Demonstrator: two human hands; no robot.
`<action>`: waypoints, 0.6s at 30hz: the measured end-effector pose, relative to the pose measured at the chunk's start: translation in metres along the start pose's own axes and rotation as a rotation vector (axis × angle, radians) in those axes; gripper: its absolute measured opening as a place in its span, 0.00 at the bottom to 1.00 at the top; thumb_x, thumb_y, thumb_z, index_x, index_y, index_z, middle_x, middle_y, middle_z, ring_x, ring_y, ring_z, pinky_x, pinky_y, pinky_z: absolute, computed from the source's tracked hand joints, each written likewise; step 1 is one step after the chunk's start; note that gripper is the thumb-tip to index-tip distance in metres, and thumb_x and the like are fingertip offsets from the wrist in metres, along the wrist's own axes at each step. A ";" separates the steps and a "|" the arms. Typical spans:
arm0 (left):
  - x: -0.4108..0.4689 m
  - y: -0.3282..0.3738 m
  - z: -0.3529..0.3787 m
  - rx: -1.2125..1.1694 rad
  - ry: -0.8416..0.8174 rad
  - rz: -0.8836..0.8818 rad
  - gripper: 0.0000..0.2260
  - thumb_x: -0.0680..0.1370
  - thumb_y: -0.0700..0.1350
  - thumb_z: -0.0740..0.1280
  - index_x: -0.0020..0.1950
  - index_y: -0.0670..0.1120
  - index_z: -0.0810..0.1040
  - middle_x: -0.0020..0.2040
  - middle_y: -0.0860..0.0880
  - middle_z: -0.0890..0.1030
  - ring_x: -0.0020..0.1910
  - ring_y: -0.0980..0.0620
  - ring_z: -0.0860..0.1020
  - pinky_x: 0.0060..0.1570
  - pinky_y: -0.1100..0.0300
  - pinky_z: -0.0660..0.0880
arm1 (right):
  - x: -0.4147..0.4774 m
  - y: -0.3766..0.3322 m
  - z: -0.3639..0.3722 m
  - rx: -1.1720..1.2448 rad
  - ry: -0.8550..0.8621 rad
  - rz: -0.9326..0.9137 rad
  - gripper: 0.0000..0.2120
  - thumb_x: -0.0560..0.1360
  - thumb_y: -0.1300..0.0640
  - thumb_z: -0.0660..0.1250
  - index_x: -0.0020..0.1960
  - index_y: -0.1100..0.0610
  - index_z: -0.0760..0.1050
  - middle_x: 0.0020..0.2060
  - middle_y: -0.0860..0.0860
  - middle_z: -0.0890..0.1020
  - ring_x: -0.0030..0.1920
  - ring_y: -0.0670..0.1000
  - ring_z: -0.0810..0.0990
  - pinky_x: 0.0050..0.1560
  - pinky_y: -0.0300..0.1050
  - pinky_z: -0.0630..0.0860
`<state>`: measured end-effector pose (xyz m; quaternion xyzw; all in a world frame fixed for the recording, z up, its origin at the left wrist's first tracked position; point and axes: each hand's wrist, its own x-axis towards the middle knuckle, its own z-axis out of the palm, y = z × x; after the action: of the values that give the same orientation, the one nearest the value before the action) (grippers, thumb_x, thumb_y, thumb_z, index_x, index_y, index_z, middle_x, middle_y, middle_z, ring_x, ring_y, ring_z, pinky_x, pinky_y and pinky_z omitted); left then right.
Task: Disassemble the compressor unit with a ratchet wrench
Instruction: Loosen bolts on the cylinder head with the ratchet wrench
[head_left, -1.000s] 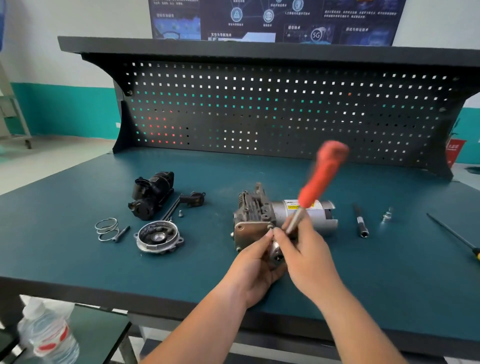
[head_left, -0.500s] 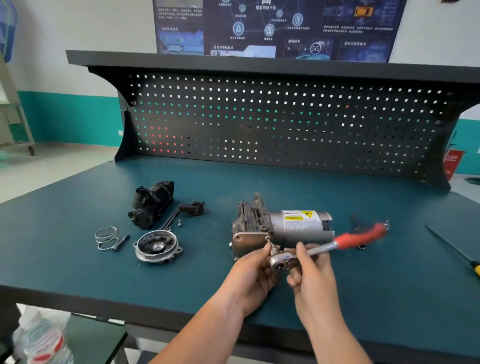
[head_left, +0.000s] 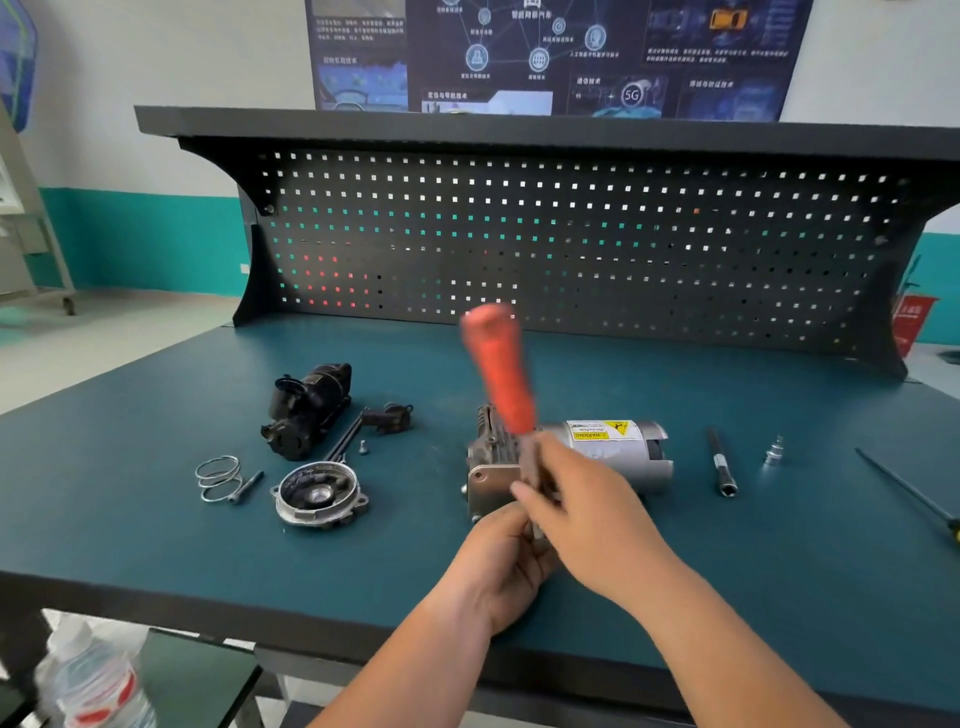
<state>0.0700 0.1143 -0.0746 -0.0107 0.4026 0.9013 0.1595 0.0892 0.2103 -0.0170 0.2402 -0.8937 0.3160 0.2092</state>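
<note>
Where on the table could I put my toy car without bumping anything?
The near left corner of the table, in front of the wire rings, is bare. So is the wide strip before the pegboard. Around the compressor and both hands it is crowded.

Bright, even daylight; pinpoints of it shine through the black perforated metal backboard. Below it, the orange-handled ratchet wrench smears with motion blur. The backboard's shelf edge bows from wide-angle distortion

Grey compressor unit lies sideways; orange-handled ratchet wrench blurred upright before it.
</note>
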 end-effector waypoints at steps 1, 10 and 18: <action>0.001 0.000 0.000 -0.010 0.007 -0.002 0.08 0.79 0.41 0.62 0.49 0.43 0.81 0.41 0.46 0.84 0.37 0.53 0.82 0.36 0.61 0.80 | -0.006 0.003 0.001 0.241 0.111 0.130 0.11 0.77 0.57 0.64 0.41 0.49 0.64 0.30 0.43 0.73 0.30 0.44 0.73 0.31 0.39 0.67; -0.003 0.001 0.003 -0.048 -0.004 -0.035 0.10 0.78 0.46 0.62 0.49 0.42 0.82 0.46 0.44 0.83 0.38 0.50 0.81 0.39 0.58 0.76 | -0.024 0.003 0.023 0.711 0.470 0.373 0.11 0.77 0.63 0.64 0.41 0.50 0.68 0.31 0.46 0.77 0.27 0.45 0.72 0.30 0.39 0.68; -0.007 0.002 0.004 -0.049 0.004 -0.004 0.10 0.81 0.38 0.56 0.50 0.45 0.77 0.43 0.46 0.80 0.44 0.53 0.79 0.45 0.57 0.76 | 0.007 -0.017 0.007 -0.296 -0.106 -0.101 0.08 0.77 0.53 0.61 0.44 0.47 0.61 0.40 0.46 0.71 0.43 0.54 0.74 0.37 0.47 0.61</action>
<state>0.0764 0.1145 -0.0695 -0.0173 0.3807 0.9106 0.1601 0.0919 0.1920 -0.0100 0.2679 -0.9270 0.1569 0.2106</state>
